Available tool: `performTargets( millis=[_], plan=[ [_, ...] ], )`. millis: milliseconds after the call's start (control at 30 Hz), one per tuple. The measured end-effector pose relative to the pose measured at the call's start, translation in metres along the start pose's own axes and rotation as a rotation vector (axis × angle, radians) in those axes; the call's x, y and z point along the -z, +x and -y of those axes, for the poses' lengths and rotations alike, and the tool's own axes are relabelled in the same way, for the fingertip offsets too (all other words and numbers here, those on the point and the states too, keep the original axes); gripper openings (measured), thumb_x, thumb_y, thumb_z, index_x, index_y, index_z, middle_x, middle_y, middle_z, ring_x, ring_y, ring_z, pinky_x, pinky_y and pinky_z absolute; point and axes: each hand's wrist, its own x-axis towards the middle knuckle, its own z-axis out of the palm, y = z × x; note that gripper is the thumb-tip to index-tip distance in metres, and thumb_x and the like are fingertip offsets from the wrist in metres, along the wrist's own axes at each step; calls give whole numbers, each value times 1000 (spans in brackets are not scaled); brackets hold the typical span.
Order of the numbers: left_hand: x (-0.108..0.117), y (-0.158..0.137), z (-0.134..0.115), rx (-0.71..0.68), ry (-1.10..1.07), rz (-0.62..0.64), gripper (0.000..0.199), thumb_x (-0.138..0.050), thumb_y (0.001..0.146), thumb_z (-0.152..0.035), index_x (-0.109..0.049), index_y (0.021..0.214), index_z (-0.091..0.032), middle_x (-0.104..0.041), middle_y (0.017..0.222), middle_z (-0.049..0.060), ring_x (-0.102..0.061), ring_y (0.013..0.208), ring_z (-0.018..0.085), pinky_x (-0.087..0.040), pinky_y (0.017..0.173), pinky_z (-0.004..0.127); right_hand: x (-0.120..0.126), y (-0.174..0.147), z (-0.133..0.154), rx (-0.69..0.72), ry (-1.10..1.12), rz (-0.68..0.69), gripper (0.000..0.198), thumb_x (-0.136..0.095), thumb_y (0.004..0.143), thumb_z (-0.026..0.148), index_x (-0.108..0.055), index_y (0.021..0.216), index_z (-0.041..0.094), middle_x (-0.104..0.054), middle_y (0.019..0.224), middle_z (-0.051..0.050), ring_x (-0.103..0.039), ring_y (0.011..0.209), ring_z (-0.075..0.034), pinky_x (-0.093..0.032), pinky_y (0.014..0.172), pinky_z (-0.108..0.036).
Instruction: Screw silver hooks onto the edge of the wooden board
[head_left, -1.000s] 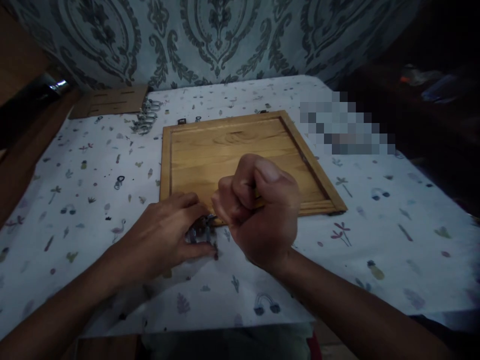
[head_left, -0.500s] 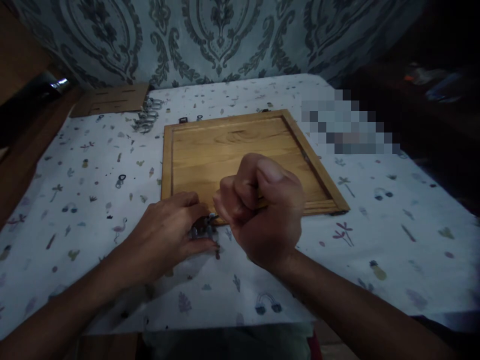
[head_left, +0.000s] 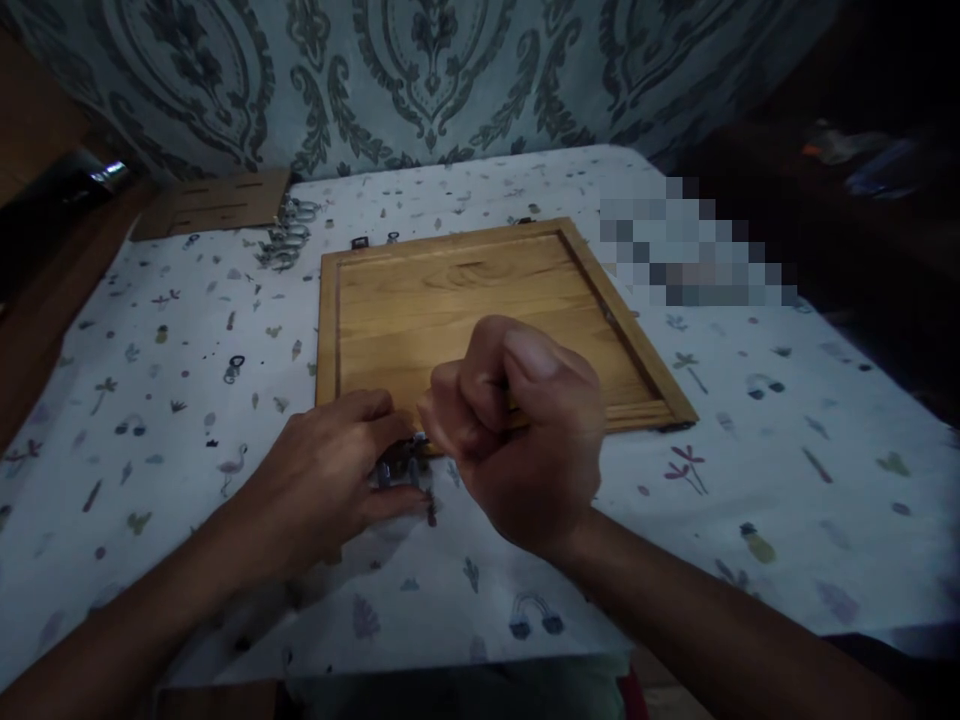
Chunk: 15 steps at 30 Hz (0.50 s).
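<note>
A framed wooden panel (head_left: pixel 450 300) lies flat on the table, its raised border running round a recessed centre. My left hand (head_left: pixel 330 470) is at the panel's near edge, thumb and fingers closed around a small metal fitting (head_left: pixel 401 470). The fitting's exact kind is unclear in the dim light. Just to the right, above the near edge, my right hand (head_left: pixel 525 440) is curled into a fist, thumb on top. Whatever it grips, if anything, is hidden inside the fingers, which are close to the fitting.
A patterned white cloth (head_left: pixel 750 470) covers the table. At the back left lie a piece of cardboard (head_left: pixel 217 200) and several shiny metal pieces (head_left: pixel 289 235). Small dark fittings (head_left: pixel 360 243) show at the panel's far edge. A patterned curtain or wall covering (head_left: pixel 435 80) rises behind.
The view has shifted slightly. Both hands keep nearly the same place and grip at the near edge; my right fist is a touch lower and turned slightly.
</note>
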Motion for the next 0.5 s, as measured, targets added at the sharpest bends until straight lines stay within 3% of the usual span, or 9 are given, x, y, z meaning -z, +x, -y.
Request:
performTargets(
  millis=[333, 500],
  plan=[
    [0, 2, 1, 29, 60, 2, 26, -75, 81, -43, -68, 88, -20, -62, 87, 3, -62, 80, 21, -44, 63, 28, 5, -7, 1, -8, 18, 43, 41, -51, 100, 31, -43, 62, 19, -28, 54, 6, -26, 46, -7, -23, 47, -25],
    [12, -5, 10, 32, -147, 25, 37, -71, 84, -53, -66, 105, -23, -66, 92, 1, -63, 79, 19, -47, 66, 27, 6, -6, 0, -18, 25, 52, 40, -51, 99, 32, -43, 61, 20, -26, 52, 6, -26, 45, -9, -23, 45, -26]
  ],
)
